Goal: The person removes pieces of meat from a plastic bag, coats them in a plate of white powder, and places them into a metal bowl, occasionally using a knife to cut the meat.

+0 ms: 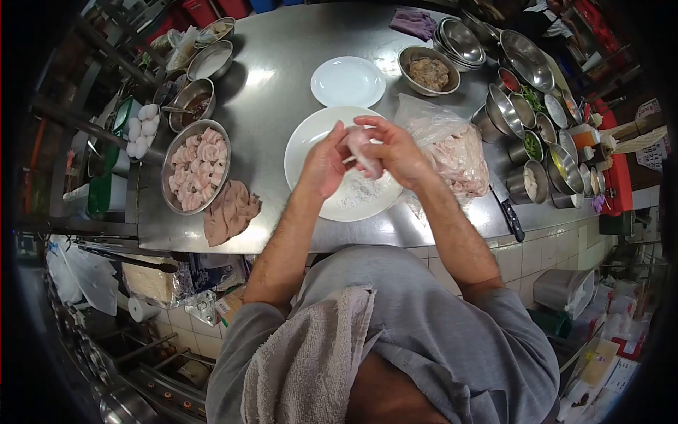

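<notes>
Loosely curved fingers (387,129) around pale meat (362,147)

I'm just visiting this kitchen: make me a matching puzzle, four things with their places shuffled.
1. pale pink, meat-like piece
2. white powder
3. black-handled knife
4. crumpled purple cloth

A. on the large round white plate
B. at the steel table's far edge
C. in the person's fingers
D. right of the clear plastic bag

Pairs: 1-C; 2-A; 3-D; 4-B

glossy metal table (272,88), smooth plate (297,161), shiny plastic bag (424,114), rough cloth towel (304,353)
</notes>
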{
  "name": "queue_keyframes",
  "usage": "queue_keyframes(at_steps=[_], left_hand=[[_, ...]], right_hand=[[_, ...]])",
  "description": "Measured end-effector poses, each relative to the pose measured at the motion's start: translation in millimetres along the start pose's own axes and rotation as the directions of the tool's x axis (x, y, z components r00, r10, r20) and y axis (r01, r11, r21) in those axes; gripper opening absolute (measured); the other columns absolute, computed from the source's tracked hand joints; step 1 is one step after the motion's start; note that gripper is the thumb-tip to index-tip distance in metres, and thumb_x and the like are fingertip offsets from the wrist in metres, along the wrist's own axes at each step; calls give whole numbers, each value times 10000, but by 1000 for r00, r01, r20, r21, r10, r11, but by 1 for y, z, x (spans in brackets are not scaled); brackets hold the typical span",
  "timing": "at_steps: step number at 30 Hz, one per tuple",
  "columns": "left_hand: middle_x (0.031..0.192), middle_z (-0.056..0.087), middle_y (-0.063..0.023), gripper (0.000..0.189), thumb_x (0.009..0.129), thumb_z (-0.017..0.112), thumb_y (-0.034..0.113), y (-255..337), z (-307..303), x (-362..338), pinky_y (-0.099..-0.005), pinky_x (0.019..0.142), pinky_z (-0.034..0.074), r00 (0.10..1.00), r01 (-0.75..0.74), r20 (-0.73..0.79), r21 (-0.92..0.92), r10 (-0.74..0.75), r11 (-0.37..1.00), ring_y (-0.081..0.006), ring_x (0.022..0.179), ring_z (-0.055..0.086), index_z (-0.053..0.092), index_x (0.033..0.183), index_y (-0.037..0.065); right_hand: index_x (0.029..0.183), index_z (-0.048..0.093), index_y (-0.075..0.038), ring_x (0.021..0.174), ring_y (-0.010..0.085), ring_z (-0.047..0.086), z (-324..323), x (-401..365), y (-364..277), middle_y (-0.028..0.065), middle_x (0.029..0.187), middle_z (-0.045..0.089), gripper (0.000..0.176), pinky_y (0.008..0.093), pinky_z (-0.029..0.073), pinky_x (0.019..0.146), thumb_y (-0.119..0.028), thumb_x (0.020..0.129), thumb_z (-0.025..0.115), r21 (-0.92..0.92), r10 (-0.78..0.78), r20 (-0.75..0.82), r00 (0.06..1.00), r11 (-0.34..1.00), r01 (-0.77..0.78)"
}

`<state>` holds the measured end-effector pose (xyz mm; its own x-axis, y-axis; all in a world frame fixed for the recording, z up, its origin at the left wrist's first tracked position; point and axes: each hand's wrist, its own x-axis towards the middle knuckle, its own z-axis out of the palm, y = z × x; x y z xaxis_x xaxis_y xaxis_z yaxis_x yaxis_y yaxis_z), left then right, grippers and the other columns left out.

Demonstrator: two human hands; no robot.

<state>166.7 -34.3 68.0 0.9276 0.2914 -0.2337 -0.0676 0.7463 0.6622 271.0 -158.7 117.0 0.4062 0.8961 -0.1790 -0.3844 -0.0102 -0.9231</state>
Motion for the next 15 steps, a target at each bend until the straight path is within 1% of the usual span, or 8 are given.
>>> queue_keyframes(at_steps=[3,5,7,9,10,12,13,15], left_hand=[[950,621,-109,297,863,581,191,17,-10,-8,-318,746,483,980,-183,-59,95,189,979,-196,878,601,521,1091,12],[972,622,-116,404,816,635,112,31,-13,-17,-301,737,501,902,-333,-184,280,391,900,-199,843,614,461,1165,2],[972,622,-133,475,797,645,46,50,-7,-31,-274,719,511,881,-322,-229,350,414,879,-186,837,618,412,1207,-12],[915,633,-156,466,813,614,13,61,-4,-41,-262,706,506,809,-409,-173,520,561,750,-181,773,625,385,1215,-45],[910,632,-163,478,814,612,8,66,0,-45,-260,711,503,800,-418,-153,551,580,722,-167,781,619,376,1224,-58],[913,631,-163,481,812,609,2,74,8,-50,-262,719,503,781,-428,-142,589,609,686,-165,785,618,374,1226,-63],[916,630,-163,484,811,606,-5,76,9,-51,-264,728,503,758,-439,-129,624,640,646,-163,789,617,371,1229,-67],[921,628,-162,487,808,606,-10,77,6,-56,-265,735,502,768,-416,-142,632,625,655,-160,788,616,371,1231,-68]], right_hand=[[1236,438,-69,839,152,593,14,13,24,99,999,556,417,264,524,624,-4,837,539,-14,-39,42,998,999,39],[1231,442,-73,875,141,585,13,23,33,96,969,579,385,279,497,698,-24,858,528,-260,-57,23,998,964,61],[1129,539,-50,859,191,589,2,45,55,113,932,619,308,333,482,738,-85,823,548,-381,-175,-18,984,912,155],[1004,622,-59,919,256,564,-5,68,76,101,996,610,225,399,462,785,-126,796,567,-863,-370,180,912,385,326],[1004,622,-59,919,256,564,-2,75,85,101,996,610,225,399,462,785,-126,796,567,-863,-369,178,912,388,325],[905,660,-92,952,297,523,12,88,98,82,1003,591,182,430,438,809,-189,776,576,-860,-300,459,836,84,503],[856,649,-108,947,268,512,19,89,100,59,969,574,158,408,444,789,-219,779,567,-895,-82,446,891,-52,443],[784,636,-99,924,263,518,10,72,101,62,914,574,128,403,442,790,-198,753,560,-741,-93,672,735,-82,667]])
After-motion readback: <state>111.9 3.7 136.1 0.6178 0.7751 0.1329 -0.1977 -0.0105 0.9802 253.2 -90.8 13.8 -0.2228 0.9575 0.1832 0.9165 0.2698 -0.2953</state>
